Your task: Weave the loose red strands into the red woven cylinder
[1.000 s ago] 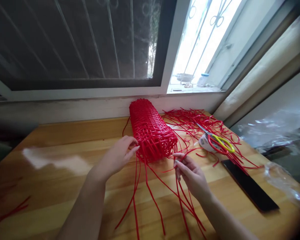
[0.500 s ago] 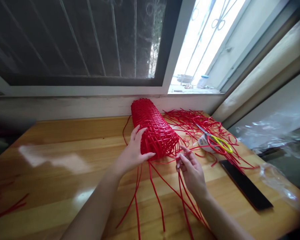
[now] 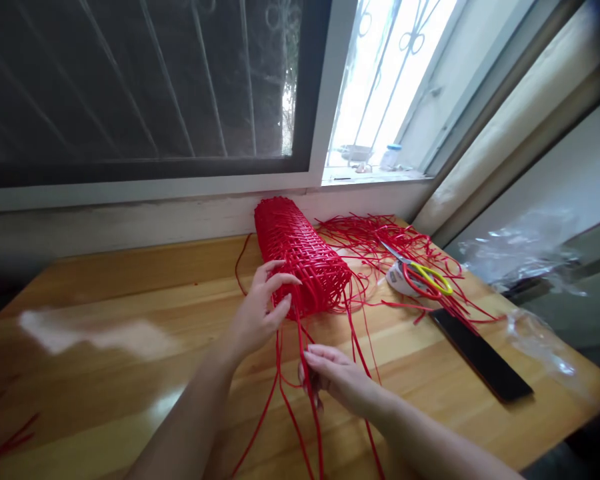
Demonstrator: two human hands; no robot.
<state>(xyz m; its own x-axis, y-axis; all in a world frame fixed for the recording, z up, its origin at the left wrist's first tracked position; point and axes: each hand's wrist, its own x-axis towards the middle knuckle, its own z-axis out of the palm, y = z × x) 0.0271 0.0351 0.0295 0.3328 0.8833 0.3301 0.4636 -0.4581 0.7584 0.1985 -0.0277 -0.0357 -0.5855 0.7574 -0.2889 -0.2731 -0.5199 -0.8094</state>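
Observation:
A red woven basket (image 3: 303,250), shaped like a tube, lies on its side with its unfinished end towards me. My left hand (image 3: 263,303) grips the near left rim of it, fingers on top and thumb lower down. Long loose red strands hang from that end over the table. Just below the rim, my right hand (image 3: 330,373) pinches a red strand (image 3: 316,427) between thumb and fingers. Its lower fingers are partly hidden behind the strand.
Scissors (image 3: 435,279) with yellow and red handles rest on a white roll (image 3: 399,280) beside a heap of red strands (image 3: 375,230). A black flat bar (image 3: 483,357) and clear plastic (image 3: 543,347) lie on the wooden table (image 3: 130,373) at right. A window (image 3: 145,87) stands behind.
My right hand has moved left and towards me, from strands at the basket's right side to a strand near its middle. My left thumb has drawn in nearer the fingers.

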